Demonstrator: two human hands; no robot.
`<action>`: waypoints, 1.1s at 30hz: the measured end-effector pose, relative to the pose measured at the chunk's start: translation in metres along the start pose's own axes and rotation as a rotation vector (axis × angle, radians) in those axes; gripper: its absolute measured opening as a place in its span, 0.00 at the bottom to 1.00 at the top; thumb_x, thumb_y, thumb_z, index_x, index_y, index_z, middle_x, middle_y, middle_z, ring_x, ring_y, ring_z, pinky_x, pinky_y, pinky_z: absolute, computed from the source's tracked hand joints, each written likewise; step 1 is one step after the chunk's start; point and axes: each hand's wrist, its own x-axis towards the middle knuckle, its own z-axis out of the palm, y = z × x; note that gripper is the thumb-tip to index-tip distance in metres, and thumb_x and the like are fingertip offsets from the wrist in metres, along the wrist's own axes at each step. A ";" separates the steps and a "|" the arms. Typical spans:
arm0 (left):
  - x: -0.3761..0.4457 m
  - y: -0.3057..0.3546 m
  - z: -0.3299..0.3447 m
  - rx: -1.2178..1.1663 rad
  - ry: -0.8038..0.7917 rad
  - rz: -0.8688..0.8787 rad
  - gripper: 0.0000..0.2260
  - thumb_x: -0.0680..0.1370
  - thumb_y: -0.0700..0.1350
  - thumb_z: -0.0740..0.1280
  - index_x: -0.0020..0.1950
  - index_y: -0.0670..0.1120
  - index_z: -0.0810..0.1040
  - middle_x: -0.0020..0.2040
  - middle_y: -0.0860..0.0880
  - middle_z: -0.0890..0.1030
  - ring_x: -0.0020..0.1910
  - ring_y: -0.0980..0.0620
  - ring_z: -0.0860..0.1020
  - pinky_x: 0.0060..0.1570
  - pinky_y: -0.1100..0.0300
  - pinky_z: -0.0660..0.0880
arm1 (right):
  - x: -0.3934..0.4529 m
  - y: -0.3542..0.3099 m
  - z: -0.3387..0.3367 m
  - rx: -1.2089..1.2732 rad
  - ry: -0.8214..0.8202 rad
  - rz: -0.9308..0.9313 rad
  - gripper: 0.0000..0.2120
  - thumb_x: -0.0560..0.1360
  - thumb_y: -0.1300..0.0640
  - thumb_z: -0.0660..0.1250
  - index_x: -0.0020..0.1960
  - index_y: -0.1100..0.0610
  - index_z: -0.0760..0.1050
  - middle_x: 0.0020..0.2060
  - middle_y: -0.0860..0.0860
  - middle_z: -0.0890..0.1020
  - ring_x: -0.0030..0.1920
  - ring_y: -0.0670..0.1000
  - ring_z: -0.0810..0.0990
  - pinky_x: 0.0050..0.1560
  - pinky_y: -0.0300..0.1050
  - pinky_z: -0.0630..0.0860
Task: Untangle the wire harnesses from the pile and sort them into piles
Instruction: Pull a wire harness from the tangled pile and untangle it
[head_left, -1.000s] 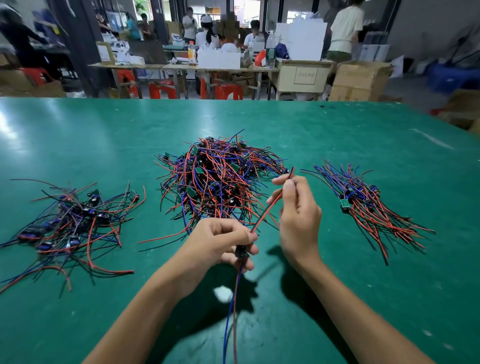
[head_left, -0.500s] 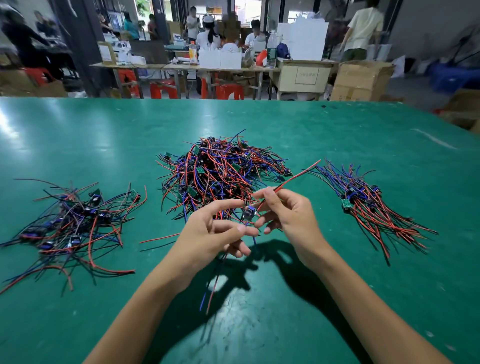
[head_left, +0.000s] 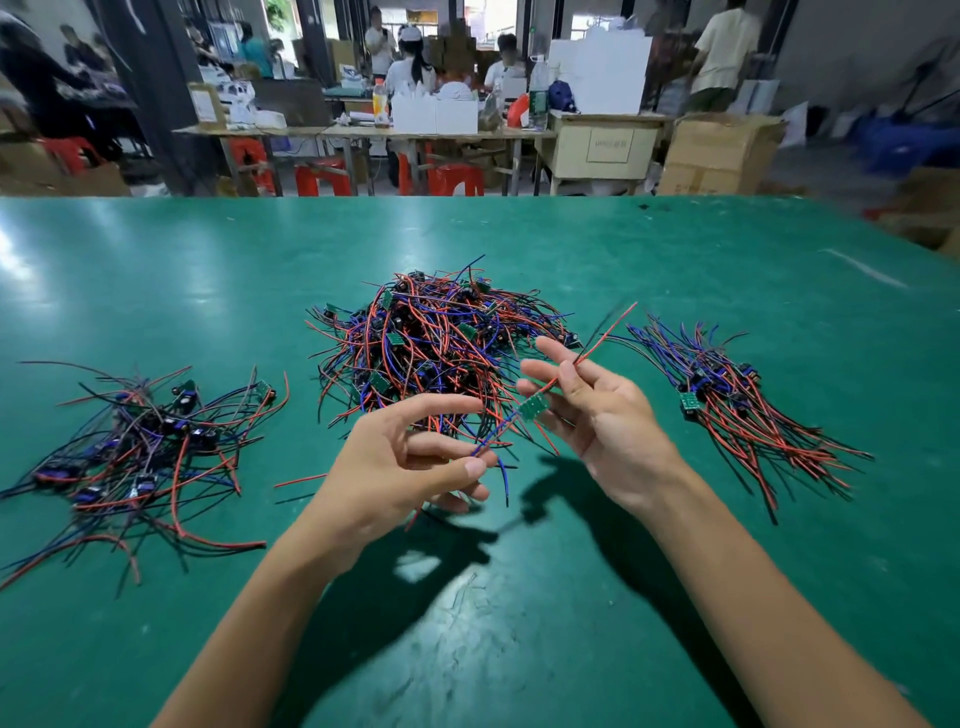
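Smooth green table (head_left: 519, 623), loose sorted pile (head_left: 140, 441) at left, left hand (head_left: 400, 467) pinching blue wire ends with other fingers spread, harness (head_left: 532, 406) with small green board stretched before tangled middle pile (head_left: 441, 343), right hand (head_left: 602, 415) half-open pinching its red wire, neat pile (head_left: 748, 405) at right

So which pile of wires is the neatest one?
The right pile, beside the right hand. Its wires lie combed nearly the same way, fanning toward the near edge. The middle pile is a heaped tangle, and the left pile sprawls loosely in all directions.
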 end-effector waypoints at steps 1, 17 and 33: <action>0.000 0.000 0.000 0.005 0.016 0.013 0.21 0.73 0.34 0.74 0.64 0.45 0.79 0.47 0.38 0.86 0.39 0.42 0.86 0.37 0.55 0.82 | 0.000 -0.001 -0.001 0.022 -0.013 0.011 0.12 0.84 0.58 0.59 0.65 0.55 0.76 0.51 0.49 0.87 0.48 0.45 0.86 0.43 0.35 0.80; 0.004 -0.006 -0.002 0.077 0.055 0.009 0.08 0.74 0.48 0.75 0.52 0.48 0.85 0.41 0.41 0.86 0.30 0.44 0.83 0.31 0.59 0.79 | -0.004 -0.009 0.000 -0.085 0.085 -0.051 0.08 0.83 0.55 0.63 0.59 0.52 0.79 0.51 0.49 0.88 0.42 0.44 0.86 0.42 0.36 0.81; 0.005 0.005 -0.007 -0.094 0.198 0.077 0.16 0.70 0.58 0.72 0.51 0.49 0.87 0.38 0.44 0.84 0.27 0.49 0.77 0.28 0.60 0.76 | 0.014 -0.034 -0.024 0.198 0.322 -0.140 0.05 0.83 0.62 0.63 0.51 0.64 0.74 0.39 0.58 0.87 0.37 0.50 0.87 0.39 0.34 0.82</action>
